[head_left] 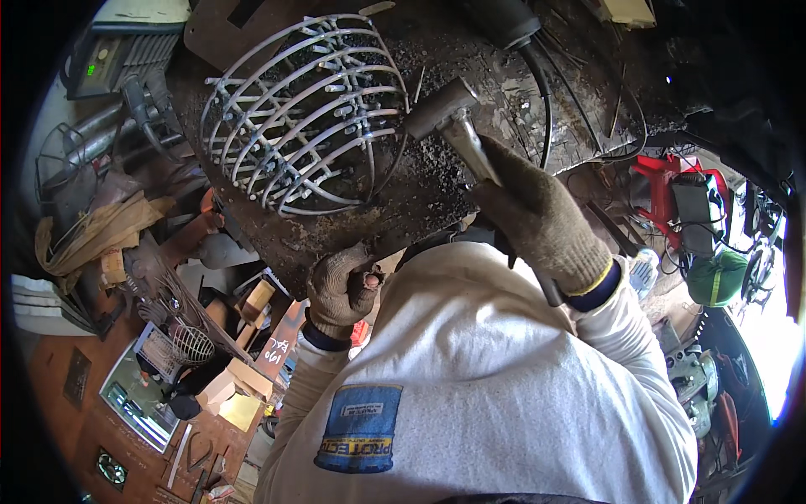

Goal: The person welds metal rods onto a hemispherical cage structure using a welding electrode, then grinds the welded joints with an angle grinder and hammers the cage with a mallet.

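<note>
My right hand (pixel 550 223), in a brown knitted glove with a yellow cuff edge, grips a hammer (pixel 445 109) by its metal handle. The hammer's thick head is over the dark worktable (pixel 336 239), just right of a domed cage of bent metal rods (pixel 311 109). The rods curve side by side and are joined by short crosspieces. At the table's near edge my left hand (pixel 340 290) is curled closed in a matching glove, with a bare fingertip showing through it. Whatever lies inside its fingers, if anything, is hidden.
A black corded power tool (pixel 508 21) lies at the table's far side, its cable trailing right. Dark grit and thin rods litter the tabletop. A machine with a green display (pixel 101 67) stands at far left. Red plastic chair (pixel 659 189) and green round object (pixel 718 277) are at right.
</note>
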{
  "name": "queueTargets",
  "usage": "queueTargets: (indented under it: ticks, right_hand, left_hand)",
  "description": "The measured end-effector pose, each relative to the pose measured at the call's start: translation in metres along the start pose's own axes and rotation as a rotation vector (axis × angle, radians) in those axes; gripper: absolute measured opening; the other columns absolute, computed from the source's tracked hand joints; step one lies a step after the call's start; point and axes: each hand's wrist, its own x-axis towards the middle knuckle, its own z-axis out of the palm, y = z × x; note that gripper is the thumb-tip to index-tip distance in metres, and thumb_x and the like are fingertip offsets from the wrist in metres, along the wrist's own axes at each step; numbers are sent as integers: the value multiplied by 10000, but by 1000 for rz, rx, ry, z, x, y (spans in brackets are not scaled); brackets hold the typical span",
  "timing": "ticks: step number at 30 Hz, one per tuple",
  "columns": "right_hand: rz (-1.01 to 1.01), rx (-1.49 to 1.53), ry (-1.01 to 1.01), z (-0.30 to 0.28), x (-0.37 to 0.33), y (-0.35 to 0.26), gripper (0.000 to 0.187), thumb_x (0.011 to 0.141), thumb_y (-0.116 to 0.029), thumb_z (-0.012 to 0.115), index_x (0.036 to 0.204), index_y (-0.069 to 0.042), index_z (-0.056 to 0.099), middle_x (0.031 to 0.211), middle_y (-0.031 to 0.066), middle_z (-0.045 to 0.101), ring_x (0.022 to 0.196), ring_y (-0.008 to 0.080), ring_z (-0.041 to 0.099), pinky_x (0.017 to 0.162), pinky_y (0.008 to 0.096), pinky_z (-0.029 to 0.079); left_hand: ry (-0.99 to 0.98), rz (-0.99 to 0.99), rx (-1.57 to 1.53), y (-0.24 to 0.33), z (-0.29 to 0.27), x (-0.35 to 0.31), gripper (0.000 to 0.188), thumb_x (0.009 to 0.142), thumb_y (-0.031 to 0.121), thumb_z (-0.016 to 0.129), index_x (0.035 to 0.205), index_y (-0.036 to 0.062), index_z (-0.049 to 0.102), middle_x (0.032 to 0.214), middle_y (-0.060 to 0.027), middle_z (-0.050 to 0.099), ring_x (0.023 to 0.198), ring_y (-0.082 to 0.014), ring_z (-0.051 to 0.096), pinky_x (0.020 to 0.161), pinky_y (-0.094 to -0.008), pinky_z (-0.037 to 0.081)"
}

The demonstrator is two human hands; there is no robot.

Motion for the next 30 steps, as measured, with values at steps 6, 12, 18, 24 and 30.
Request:
queueTargets:
  ticks: [6,12,18,24,30]
  right_hand:
    - [10,101,101,-21,-3,10,586,1019,-202,583,1544,-11,405,866,75,652,655,107,591,576,272,491]
    - [144,139,6,-8,-2,-4,603,1022,-224,570,1557,-14,390,952,164,716,718,176,685,655,326,572]
    - [18,68,3,-25,-1,-15,602,999,-187,629,1536,-3,429,859,68,660,614,79,595,498,229,441]
    - [24,216,183,-18,-2,-12,640,1011,-174,589,1580,-4,351,800,18,613,570,77,545,515,226,455]
    - [-279,-186,10,-13,7,10,559,1009,-167,601,1520,1,447,899,133,696,662,123,648,551,280,531]
  left_hand:
    - [117,-33,75,14,7,6,534,986,553,594,1023,36,722,838,-120,717,779,-327,712,770,-417,555]
    - [-3,-49,87,9,3,6,515,984,545,596,1005,47,723,897,-131,733,836,-347,726,791,-430,557]
    - [83,-13,127,15,8,7,534,967,561,620,982,37,721,891,-135,726,819,-354,713,777,-435,554]
    - [120,10,153,12,10,5,546,956,566,638,1010,29,719,878,-130,719,813,-343,715,779,-432,553]
    - [113,51,138,10,10,7,557,957,564,640,1040,18,710,845,-109,711,778,-304,709,744,-410,551]
